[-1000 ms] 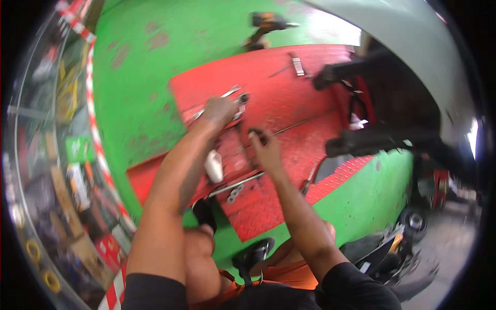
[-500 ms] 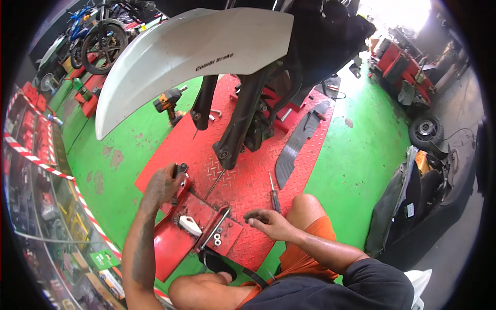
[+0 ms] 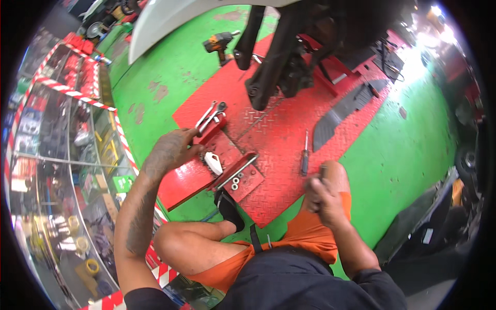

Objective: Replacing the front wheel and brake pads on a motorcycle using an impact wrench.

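My left hand point(image 3: 178, 147) is at the lower ends of a ratchet point(image 3: 212, 118) and a spanner point(image 3: 206, 114), which lie side by side on a red ledge of the stand. Its thumb and fingers are apart; whether the fingertips touch the handles is hard to see. Just beyond the thumb lies a white plastic piece point(image 3: 213, 163). My right hand point(image 3: 323, 196) hangs above my right thigh, its fingers bent and smeared by motion, so what it holds, if anything, is unclear. A screwdriver point(image 3: 305, 155) lies on the red plate beyond it.
A motorcycle's front fork point(image 3: 274, 62) and white fender point(image 3: 175, 20) hang over the red tread-plate platform point(image 3: 279, 139). White washers point(image 3: 235, 183) lie beside a metal rod. A cordless driver point(image 3: 219, 44) stands on the green floor. A glass display case point(image 3: 67, 134) is at left, dark panels point(image 3: 413, 222) at right.
The view has tilted, so the fork and platform appear higher and further right. My left hand has drawn back from over the ratchet. My right hand has moved from above the plate to my thigh.
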Tool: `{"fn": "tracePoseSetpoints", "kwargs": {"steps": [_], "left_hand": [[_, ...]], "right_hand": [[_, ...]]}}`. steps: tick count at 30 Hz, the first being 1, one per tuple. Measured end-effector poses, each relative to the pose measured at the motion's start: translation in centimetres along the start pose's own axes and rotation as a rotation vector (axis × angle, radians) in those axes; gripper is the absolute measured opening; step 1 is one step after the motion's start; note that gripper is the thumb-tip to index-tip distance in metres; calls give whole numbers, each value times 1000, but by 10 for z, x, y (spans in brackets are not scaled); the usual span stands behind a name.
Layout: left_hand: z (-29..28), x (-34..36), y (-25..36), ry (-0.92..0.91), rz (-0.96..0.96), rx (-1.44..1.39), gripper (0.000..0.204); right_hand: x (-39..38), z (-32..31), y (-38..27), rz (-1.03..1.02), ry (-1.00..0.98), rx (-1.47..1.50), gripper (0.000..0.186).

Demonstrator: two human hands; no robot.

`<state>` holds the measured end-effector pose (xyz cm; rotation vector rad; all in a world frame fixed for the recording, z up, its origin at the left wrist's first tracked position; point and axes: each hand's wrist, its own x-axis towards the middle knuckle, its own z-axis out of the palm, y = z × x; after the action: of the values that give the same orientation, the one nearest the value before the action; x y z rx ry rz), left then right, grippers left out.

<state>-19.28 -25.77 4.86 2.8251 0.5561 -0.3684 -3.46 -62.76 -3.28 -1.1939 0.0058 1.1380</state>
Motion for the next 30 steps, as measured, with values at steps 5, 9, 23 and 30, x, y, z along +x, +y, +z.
{"fn": "tracePoseSetpoints", "kwargs": {"steps": [5,9,23,30], "left_hand": [[-1,-36,-87,-91,-279,-19,45],[10,-13,-117,73,-301,3,54],[46,333,-155,593,-31,338,95],[18,442,-149,273,-300,173,106]], "right_hand": [[8,-39,-28,-314,31,-186,18],[54,-12,-25,-438,0,-860,20],[262,125,146,-731,-126,-1302,23],[270,122,154,-719,-103,-1261,23]]}}
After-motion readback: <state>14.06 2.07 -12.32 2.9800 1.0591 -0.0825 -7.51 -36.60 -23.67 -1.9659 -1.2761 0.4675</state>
